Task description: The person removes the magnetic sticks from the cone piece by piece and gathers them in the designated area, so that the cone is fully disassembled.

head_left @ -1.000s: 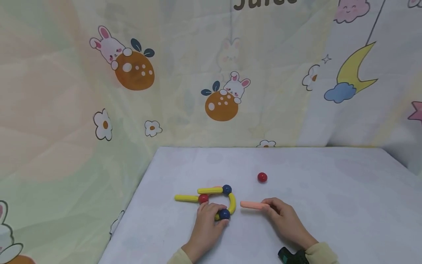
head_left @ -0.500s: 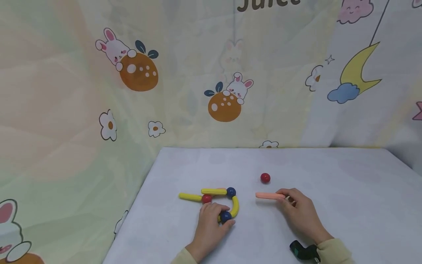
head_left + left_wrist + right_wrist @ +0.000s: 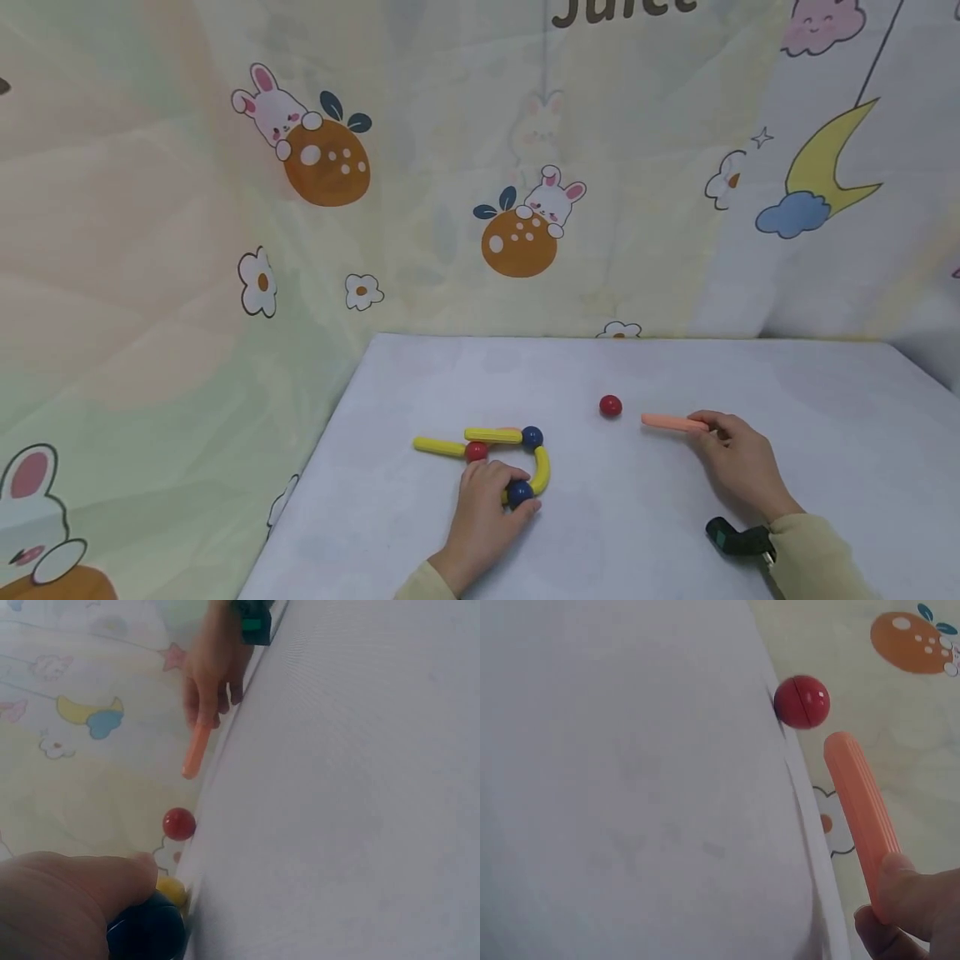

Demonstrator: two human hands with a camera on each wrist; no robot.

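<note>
Your peach stick (image 3: 667, 422) is just right of the loose red ball (image 3: 611, 407), apart from it, its right end pinched between thumb and fingers of your right hand (image 3: 742, 458). It looks like stiff, ribbed plastic, probably light and hard to break; the ridges should resist slipping, and that end hold leaves the other tip free. Your left hand (image 3: 486, 521) grips the near blue ball (image 3: 519, 494), which looks smooth and likelier to roll, so hold it across its sides. It meets the curved yellow stick (image 3: 542, 471). You can read no label on these pieces; the backdrop (image 3: 645, 167) carries cropped lettering (image 3: 625, 10), "Juice".
</note>
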